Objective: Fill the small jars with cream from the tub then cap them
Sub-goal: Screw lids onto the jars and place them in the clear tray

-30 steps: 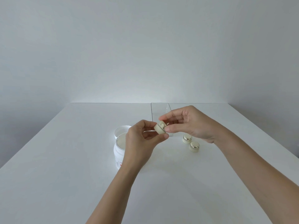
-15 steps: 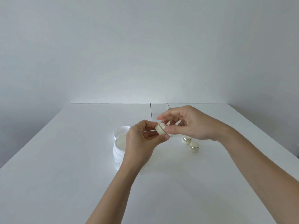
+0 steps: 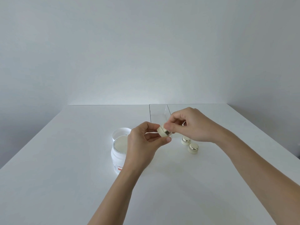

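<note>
A small cream-coloured jar (image 3: 162,131) with a shiny gold cap is held tilted in the air above the table. My left hand (image 3: 142,143) grips its body with thumb and fingers. My right hand (image 3: 191,125) pinches the gold cap end from the right. Below my left hand stands the big white tub (image 3: 118,151), open and full of pale cream. Two more small capped jars (image 3: 186,140) (image 3: 193,148) stand on the table under my right wrist.
The tub's white lid (image 3: 121,132) lies upside down just behind the tub. A clear rectangular box (image 3: 158,113) stands at the back centre of the white table (image 3: 65,176), behind my hands. A grey wall rises behind the table.
My right hand's fingers have turned and closed over the cap end of the jar. The jar has tilted so its gold band shows more. My left hand has stayed in place.
</note>
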A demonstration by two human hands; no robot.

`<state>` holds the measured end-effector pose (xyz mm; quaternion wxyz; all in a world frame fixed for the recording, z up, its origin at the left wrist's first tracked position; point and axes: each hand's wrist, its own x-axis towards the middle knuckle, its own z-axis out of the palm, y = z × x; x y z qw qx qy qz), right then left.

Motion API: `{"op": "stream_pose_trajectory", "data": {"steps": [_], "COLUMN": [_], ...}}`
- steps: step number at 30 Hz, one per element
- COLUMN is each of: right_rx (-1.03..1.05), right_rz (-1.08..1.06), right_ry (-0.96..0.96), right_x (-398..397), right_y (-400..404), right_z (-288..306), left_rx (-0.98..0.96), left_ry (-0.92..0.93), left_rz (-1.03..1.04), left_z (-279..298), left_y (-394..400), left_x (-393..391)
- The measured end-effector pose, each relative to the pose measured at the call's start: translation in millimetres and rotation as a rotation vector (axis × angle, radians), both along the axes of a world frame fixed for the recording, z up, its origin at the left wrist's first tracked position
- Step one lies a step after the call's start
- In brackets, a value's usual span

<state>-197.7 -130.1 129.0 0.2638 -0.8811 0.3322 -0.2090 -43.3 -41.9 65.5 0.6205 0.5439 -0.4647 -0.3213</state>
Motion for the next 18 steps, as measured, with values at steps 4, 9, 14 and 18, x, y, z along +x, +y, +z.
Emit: {"op": "stream_pose_trajectory", "data": {"steps": [4, 9, 14, 18], "right_rx": [-0.028, 0.058, -0.028, 0.052], "right_rz": [-0.037, 0.062, -0.048, 0.051], "right_ry": [0.052, -0.017, 0.021, -0.022], "right_x": [-1.8, -7.1, -3.2, -8.7], "right_y": [0.0, 0.0, -1.7, -2.8], "right_z": [-3.4, -0.5, -5.8, -0.2], "left_rx": [0.005, -0.006, 0.002, 0.002], "left_ry": [0.002, 0.007, -0.004, -0.009], "left_rz": [0.0, -0.01, -0.018, -0.007], "left_z": [0.0, 1.5, 1.2, 1.5], "left_y": [-1.3, -2.8, -4.2, -5.7], "left_x": [-2.5, -3.1, -5.3, -4.1]}}
